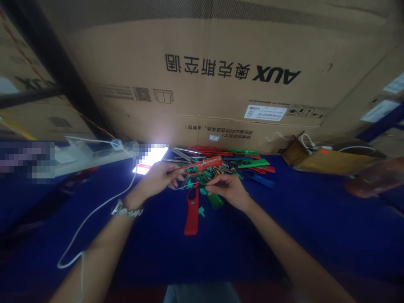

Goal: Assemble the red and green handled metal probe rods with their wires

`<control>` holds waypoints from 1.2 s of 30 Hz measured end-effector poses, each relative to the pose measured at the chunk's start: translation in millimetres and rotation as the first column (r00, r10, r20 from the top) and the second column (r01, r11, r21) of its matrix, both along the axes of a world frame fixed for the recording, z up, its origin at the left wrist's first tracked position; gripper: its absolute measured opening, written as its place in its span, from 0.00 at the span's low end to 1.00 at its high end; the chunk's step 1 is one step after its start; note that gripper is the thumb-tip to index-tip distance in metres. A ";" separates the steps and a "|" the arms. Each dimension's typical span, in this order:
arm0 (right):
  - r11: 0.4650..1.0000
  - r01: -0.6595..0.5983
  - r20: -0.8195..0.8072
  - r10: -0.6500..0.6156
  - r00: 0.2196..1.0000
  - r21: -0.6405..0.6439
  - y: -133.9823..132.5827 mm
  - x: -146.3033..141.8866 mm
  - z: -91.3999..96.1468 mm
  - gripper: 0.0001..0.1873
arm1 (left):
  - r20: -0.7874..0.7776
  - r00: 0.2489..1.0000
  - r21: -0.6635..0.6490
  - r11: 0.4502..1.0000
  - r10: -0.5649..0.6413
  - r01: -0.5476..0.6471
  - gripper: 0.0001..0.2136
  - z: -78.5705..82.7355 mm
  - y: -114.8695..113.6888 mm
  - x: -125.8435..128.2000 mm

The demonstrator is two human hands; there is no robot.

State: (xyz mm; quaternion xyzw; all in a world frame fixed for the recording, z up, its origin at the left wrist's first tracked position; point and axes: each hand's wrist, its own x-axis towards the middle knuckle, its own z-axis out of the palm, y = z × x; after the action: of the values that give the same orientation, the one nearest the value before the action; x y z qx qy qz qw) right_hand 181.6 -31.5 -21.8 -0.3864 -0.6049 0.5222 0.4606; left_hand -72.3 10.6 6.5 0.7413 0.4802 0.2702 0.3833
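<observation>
My left hand (pixel 159 176), with a watch on its wrist, is closed round a red plastic handle piece (pixel 205 163) held a little above the blue table. My right hand (pixel 229 188) pinches a thin metal wire (pixel 192 184) that runs over to the left hand. Right below the hands lie a long red handle (pixel 192 212) and a green one (pixel 215 200). Behind them is a pile of red, green and blue handles and metal blades (pixel 240 162).
A large cardboard box (pixel 221 84) stands along the back of the blue table (pixel 284 235). A lit phone (pixel 150 158) lies at the left with a white cable (pixel 94 214) trailing toward me. A brown cardboard tray (pixel 328 162) sits at the right.
</observation>
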 end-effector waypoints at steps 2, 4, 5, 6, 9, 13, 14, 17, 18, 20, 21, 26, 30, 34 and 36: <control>0.999 -0.012 -0.028 0.011 1.000 -0.039 -0.7 -2.2 1.6 0.13 | -0.009 0.999 -0.006 0.999 0.038 -0.038 0.16 0.0 0.6 -0.1; 0.998 0.012 -0.040 -0.014 0.999 -0.055 -0.7 -3.4 2.6 0.13 | -0.003 0.998 -0.017 0.998 0.059 -0.060 0.15 -0.3 0.6 0.6; 0.998 0.031 -0.044 -0.034 0.998 -0.062 -0.4 -3.7 2.7 0.13 | 0.005 0.997 -0.022 0.997 0.070 -0.070 0.14 -0.6 0.5 1.3; 0.996 0.051 -0.046 -0.054 0.997 -0.068 0.1 -3.8 2.6 0.14 | 0.013 0.997 -0.027 0.996 0.080 -0.080 0.14 -1.0 0.3 2.0; 0.992 0.110 -0.073 -0.115 0.991 -0.068 1.6 -3.8 2.0 0.14 | 0.011 0.995 -0.042 0.994 0.100 -0.099 0.14 -2.1 0.0 4.3; 0.983 0.098 -0.186 -0.127 0.974 -0.157 1.9 -4.1 3.2 0.16 | 0.014 0.996 -0.045 0.995 0.094 -0.093 0.15 -3.1 0.2 6.3; 0.975 0.087 -0.217 -0.131 0.967 -0.203 1.8 -4.1 3.6 0.17 | 0.014 0.996 -0.044 0.995 0.092 -0.092 0.16 -3.4 0.3 6.5; 0.945 0.067 -0.302 -0.168 0.938 -0.319 2.3 -2.8 4.3 0.19 | -0.002 0.994 -0.045 0.993 0.105 -0.105 0.17 -4.3 0.4 7.3; 0.937 0.063 -0.327 -0.182 0.927 -0.342 2.8 -1.9 4.4 0.19 | -0.008 0.994 -0.047 0.993 0.110 -0.110 0.17 -4.5 0.3 7.7; 0.925 0.055 -0.365 -0.203 0.909 -0.377 4.1 0.6 4.6 0.18 | -0.013 0.994 -0.059 0.992 0.110 -0.110 0.17 -4.7 -0.1 9.0; 0.918 0.050 -0.378 -0.211 0.902 -0.393 4.8 1.8 4.7 0.18 | -0.012 0.994 -0.066 0.992 0.109 -0.109 0.17 -4.8 -0.4 10.0; 0.882 0.029 -0.424 -0.255 0.869 -0.471 8.4 4.0 4.7 0.16 | 0.013 0.992 -0.099 0.988 0.123 -0.121 0.16 -6.2 -2.2 15.4; 0.860 0.021 -0.449 -0.287 0.846 -0.509 9.5 0.9 5.3 0.16 | 0.042 0.992 -0.105 0.988 0.118 -0.114 0.16 -10.4 -2.8 18.1; 0.869 0.064 -0.441 -0.311 0.842 -0.492 9.7 -0.9 6.2 0.19 | 0.071 0.989 -0.097 0.987 0.133 -0.126 0.16 -11.7 -4.2 21.4; 0.891 0.118 -0.419 -0.319 0.850 -0.439 9.9 0.1 5.8 0.20 | 0.085 0.983 -0.107 0.982 0.162 -0.152 0.15 -9.4 -5.8 23.8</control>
State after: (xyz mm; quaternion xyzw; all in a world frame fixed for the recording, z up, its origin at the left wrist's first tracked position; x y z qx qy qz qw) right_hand 181.8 -21.6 -16.0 -0.3977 -0.3037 0.6560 0.5651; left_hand -48.4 4.7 -2.8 0.6674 0.5316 0.3096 0.4197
